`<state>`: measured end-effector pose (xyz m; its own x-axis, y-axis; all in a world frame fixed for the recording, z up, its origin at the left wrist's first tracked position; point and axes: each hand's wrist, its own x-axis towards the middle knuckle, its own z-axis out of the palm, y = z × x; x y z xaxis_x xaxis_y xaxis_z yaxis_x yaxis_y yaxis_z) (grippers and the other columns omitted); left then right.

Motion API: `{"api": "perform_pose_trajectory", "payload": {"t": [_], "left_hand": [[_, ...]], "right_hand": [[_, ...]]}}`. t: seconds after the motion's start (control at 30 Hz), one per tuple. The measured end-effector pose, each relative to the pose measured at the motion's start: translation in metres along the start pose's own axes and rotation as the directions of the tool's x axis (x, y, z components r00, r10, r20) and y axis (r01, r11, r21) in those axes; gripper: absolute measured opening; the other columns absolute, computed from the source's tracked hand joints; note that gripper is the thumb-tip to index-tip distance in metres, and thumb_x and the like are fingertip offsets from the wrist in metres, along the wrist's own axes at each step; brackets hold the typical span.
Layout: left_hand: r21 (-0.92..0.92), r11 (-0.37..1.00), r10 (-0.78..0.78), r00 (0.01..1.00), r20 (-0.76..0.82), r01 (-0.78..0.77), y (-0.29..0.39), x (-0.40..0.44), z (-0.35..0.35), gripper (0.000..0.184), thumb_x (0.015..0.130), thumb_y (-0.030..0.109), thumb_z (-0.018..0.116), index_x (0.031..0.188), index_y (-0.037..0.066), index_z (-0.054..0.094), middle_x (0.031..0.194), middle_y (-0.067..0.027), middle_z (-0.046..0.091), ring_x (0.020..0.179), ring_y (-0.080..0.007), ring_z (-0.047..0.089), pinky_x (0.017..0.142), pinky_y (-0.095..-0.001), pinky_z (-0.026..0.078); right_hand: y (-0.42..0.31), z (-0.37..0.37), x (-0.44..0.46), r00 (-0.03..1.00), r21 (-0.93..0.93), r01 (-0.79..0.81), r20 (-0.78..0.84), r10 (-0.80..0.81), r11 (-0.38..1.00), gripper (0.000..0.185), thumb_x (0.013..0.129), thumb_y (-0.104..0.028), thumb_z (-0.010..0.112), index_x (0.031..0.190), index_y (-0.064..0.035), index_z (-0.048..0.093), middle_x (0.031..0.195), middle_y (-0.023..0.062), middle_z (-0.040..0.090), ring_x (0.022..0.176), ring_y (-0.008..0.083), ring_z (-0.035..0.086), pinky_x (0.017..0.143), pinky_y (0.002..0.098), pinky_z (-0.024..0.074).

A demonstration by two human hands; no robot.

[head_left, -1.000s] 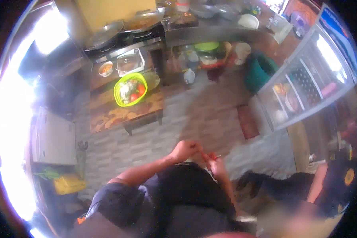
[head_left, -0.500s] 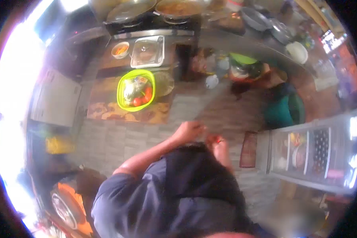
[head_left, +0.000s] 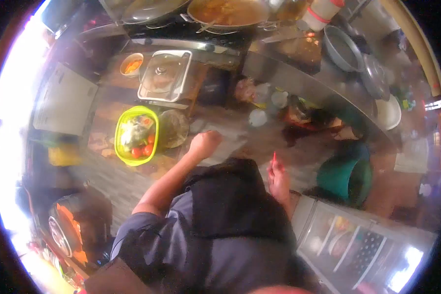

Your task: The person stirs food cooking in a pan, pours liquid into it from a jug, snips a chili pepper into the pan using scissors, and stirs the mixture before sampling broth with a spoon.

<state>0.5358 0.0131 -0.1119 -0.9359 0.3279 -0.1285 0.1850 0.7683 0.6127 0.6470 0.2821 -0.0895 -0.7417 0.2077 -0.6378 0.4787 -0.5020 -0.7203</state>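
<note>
The right hand (head_left: 278, 179) pinches a slim, bright red object (head_left: 275, 156) between its fingers, the tip pointing to twelve o'clock. The left hand (head_left: 207, 144) has its fingers curled in; I cannot tell whether they hold anything. At the left hand's nine o'clock, a lime-green plastic basket (head_left: 156, 120) of red and pale produce (head_left: 141, 137) sits on a low brown wooden worktop (head_left: 103, 128). A round teal bucket (head_left: 334, 174) stands at the right hand's three o'clock.
</note>
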Motion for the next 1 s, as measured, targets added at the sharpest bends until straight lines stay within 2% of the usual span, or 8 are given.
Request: {"api": "perform_pose_trajectory", "payload": {"t": [0.03,0.23,0.37,0.43,0.6,0.7,0.8,1.0], "left_hand": [[-0.057,0.992,-0.116,0.993,-0.004,0.116,0.01,0.009,0.0,0.028,0.085,0.033,0.055,0.094,0.01,0.066,0.096,-0.0168,0.064,0.087,-0.0376,0.061,0.076,-0.0446,0.049],[-0.001,0.993,-0.12,0.98,-0.16,0.122,0.082,0.132,-0.044,0.018,0.083,0.021,0.05,0.092,0.011,0.063,0.095,-0.012,0.063,0.088,-0.0339,0.059,0.076,-0.0437,0.048],[0.169,0.985,0.108,0.899,-0.425,-0.038,0.1,0.275,-0.062,0.023,0.084,0.02,0.052,0.101,0.006,0.06,0.101,-0.015,0.06,0.095,-0.0352,0.056,0.082,-0.0463,0.046],[0.353,0.93,0.235,0.9,-0.368,-0.098,0.091,0.36,-0.056,0.025,0.082,0.022,0.053,0.101,0.006,0.059,0.107,-0.0129,0.06,0.101,-0.0318,0.056,0.084,-0.0435,0.048],[0.182,0.972,-0.13,0.985,-0.117,0.149,0.147,0.44,-0.092,0.035,0.081,0.026,0.059,0.115,0.016,0.06,0.111,-0.0106,0.06,0.11,-0.0274,0.054,0.086,-0.0386,0.049],[0.291,0.953,-0.003,0.968,-0.25,0.078,0.129,0.485,-0.07,0.041,0.08,0.032,0.061,0.116,0.014,0.059,0.112,-0.0113,0.06,0.109,-0.0284,0.055,0.084,-0.0386,0.05],[0.297,0.953,-0.033,0.996,-0.08,0.056,0.132,0.496,-0.078,0.048,0.077,0.033,0.064,0.118,0.01,0.056,0.112,-0.0142,0.058,0.108,-0.0302,0.055,0.082,-0.0388,0.051],[0.298,0.954,0.015,0.988,-0.154,0.032,0.119,0.501,-0.066,0.044,0.078,0.029,0.063,0.115,0.008,0.055,0.11,-0.0176,0.059,0.103,-0.032,0.058,0.08,-0.0399,0.051]], "right_hand": [[-0.016,0.007,0.021,0.998,0.072,0.053,-0.05,-0.049,0.996,0.018,0.092,-0.027,0.057,0.097,-0.0097,0.059,0.084,-0.0013,0.061,0.065,0.005,0.053,0.046,0.0164,0.032],[-0.157,0.027,0.12,0.962,-0.164,0.198,0.224,-0.159,0.966,0.016,0.091,-0.025,0.059,0.096,-0.0099,0.061,0.08,0.0,0.063,0.057,0.0043,0.049,0.045,0.0151,0.0314],[-0.222,0.069,0.152,0.924,-0.16,0.244,0.338,-0.179,0.957,0.016,0.091,-0.026,0.058,0.094,-0.0098,0.061,0.078,0.0014,0.063,0.058,0.0049,0.048,0.047,0.0167,0.0336],[-0.234,0.095,0.158,0.918,-0.19,0.297,0.328,-0.224,0.936,0.017,0.09,-0.027,0.059,0.096,-0.0105,0.058,0.079,0.0015,0.06,0.055,0.0025,0.044,0.045,0.0174,0.0292],[-0.228,0.113,0.195,0.88,-0.074,0.267,0.424,-0.212,0.961,0.017,0.088,-0.026,0.063,0.098,-0.0122,0.057,0.088,-0.0001,0.06,0.067,0.0041,0.05,0.048,0.0175,0.0328],[-0.229,0.121,0.206,0.901,-0.035,0.213,0.394,-0.183,0.976,0.017,0.088,-0.026,0.064,0.096,-0.0125,0.057,0.088,-0.0002,0.06,0.07,0.0059,0.051,0.052,0.0182,0.0345],[-0.228,0.12,0.225,0.927,-0.152,0.225,0.337,-0.163,0.962,0.017,0.088,-0.026,0.064,0.095,-0.0127,0.056,0.086,0.0006,0.059,0.069,0.0062,0.051,0.05,0.0185,0.0335],[-0.238,0.121,0.238,0.94,-0.159,0.324,0.166,-0.299,0.933,0.021,0.088,-0.029,0.062,0.097,-0.011,0.056,0.088,0.002,0.059,0.07,0.0072,0.052,0.052,0.0197,0.0377]]}}
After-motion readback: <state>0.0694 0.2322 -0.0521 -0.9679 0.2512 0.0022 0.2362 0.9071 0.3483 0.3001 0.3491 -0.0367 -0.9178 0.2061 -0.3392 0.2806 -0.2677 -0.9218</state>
